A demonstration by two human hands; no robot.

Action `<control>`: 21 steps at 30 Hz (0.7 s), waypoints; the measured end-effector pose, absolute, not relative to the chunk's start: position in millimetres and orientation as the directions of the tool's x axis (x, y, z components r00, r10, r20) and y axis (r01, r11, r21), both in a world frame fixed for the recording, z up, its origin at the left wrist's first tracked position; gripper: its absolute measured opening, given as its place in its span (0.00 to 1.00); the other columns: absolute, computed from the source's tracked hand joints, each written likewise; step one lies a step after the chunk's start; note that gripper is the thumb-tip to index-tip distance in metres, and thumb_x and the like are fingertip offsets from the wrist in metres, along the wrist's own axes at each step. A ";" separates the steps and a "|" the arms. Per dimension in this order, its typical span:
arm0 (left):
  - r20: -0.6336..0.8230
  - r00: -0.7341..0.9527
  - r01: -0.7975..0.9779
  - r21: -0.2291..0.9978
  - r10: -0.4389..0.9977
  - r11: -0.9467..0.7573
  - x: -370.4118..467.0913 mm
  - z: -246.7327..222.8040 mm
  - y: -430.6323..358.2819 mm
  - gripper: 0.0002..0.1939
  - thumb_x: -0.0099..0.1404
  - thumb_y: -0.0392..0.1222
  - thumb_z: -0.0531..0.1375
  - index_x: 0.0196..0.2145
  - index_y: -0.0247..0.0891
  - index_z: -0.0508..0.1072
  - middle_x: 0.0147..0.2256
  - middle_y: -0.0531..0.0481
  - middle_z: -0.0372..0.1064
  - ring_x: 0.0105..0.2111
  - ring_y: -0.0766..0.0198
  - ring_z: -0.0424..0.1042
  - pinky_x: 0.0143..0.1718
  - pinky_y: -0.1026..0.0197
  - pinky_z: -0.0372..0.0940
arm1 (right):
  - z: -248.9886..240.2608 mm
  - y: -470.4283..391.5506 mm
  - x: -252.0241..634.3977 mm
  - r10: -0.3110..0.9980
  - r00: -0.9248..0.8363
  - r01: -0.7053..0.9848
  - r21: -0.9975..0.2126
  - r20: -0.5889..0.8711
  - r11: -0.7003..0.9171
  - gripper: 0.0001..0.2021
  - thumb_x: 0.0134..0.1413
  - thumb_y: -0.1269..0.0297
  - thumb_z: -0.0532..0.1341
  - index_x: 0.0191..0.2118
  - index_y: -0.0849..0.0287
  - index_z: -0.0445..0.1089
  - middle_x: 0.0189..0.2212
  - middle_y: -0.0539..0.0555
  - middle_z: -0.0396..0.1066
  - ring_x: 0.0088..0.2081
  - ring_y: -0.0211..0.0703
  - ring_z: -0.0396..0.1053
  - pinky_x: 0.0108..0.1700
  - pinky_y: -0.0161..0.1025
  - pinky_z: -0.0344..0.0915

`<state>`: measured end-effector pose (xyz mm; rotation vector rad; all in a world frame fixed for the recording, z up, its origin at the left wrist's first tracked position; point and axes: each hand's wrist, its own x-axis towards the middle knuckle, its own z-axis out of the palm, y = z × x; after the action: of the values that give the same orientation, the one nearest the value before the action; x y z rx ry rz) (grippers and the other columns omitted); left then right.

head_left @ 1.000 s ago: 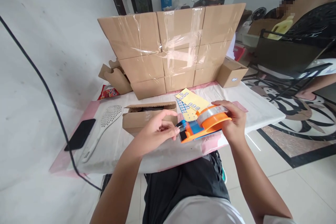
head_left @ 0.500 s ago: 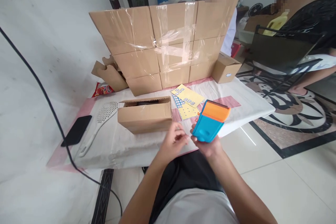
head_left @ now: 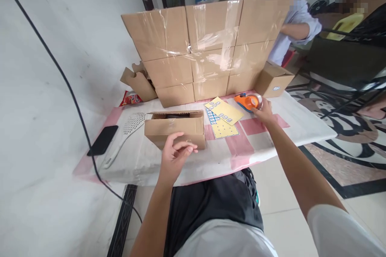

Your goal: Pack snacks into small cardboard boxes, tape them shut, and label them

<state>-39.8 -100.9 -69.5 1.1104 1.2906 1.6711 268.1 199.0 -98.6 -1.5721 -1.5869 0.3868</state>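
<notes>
An orange and blue tape dispenser with a clear roll lies at the back right of the table, by the cardboard wall. My right hand reaches to it, fingers closed around its near end at the roll. My left hand hovers in front of a small cardboard box, fingers loosely bent and apart, with nothing in them. The box stands open at the top, and something dark shows inside. Beside it are yellow sheets with small label stickers, one overlapping the other.
A taped cardboard wall rises at the back. A smaller carton stands right. To the left are a white perforated ladle, a black phone, a red packet and a hanging cable. A person is behind the wall.
My right hand has carried the tape dispenser from in front of me to the table's back right. My left hand has moved left, before the box. The view has shifted slightly.
</notes>
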 end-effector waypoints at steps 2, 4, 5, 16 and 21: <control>0.183 -0.365 -0.053 0.975 0.913 -0.216 -39.6 -72.2 -100.6 0.25 0.64 0.46 0.69 0.53 0.41 0.63 0.34 0.50 0.82 0.31 0.62 0.81 0.41 0.56 0.75 | -91.8 175.4 253.3 0.928 0.132 0.670 -0.721 0.349 0.176 0.37 0.43 0.60 0.67 0.62 0.59 0.63 0.64 0.70 0.60 0.64 0.72 0.59 0.63 0.69 0.57; 0.167 -0.355 -0.044 0.980 0.920 -0.195 -37.9 -74.0 -101.8 0.25 0.65 0.45 0.69 0.54 0.41 0.63 0.35 0.50 0.82 0.31 0.63 0.80 0.41 0.57 0.75 | -80.0 132.4 229.9 0.905 0.017 0.578 -0.743 0.426 0.338 0.29 0.49 0.60 0.66 0.59 0.57 0.68 0.62 0.67 0.64 0.64 0.67 0.61 0.63 0.64 0.59; 0.156 -0.339 -0.036 0.983 0.928 -0.179 -36.2 -74.2 -103.0 0.25 0.65 0.45 0.68 0.54 0.41 0.62 0.35 0.50 0.82 0.31 0.63 0.80 0.41 0.57 0.75 | -72.8 106.7 215.5 0.888 -0.135 0.440 -0.776 0.440 0.452 0.20 0.55 0.58 0.63 0.53 0.56 0.72 0.56 0.64 0.70 0.58 0.61 0.67 0.58 0.58 0.65; 0.011 -0.314 0.244 0.967 0.949 0.070 -44.1 -65.7 -118.6 0.33 0.68 0.52 0.65 0.65 0.44 0.60 0.39 0.48 0.82 0.35 0.59 0.81 0.42 0.55 0.74 | -18.0 3.8 131.8 0.539 -0.722 0.021 -0.765 0.434 0.644 0.08 0.62 0.73 0.61 0.31 0.58 0.71 0.29 0.49 0.69 0.30 0.36 0.67 0.34 0.35 0.61; 0.579 -0.465 0.834 0.540 0.670 0.113 -94.3 -50.9 -92.0 0.24 0.72 0.53 0.58 0.59 0.39 0.71 0.55 0.37 0.77 0.56 0.46 0.75 0.60 0.43 0.65 | 17.0 47.5 88.7 0.627 -0.639 0.118 -0.749 0.445 0.652 0.07 0.62 0.69 0.63 0.31 0.58 0.74 0.31 0.50 0.73 0.37 0.42 0.69 0.43 0.39 0.62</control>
<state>-94.3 -92.0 -50.9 1.7015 2.4770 1.4413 88.7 47.5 17.0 -0.5751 -2.1489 0.9073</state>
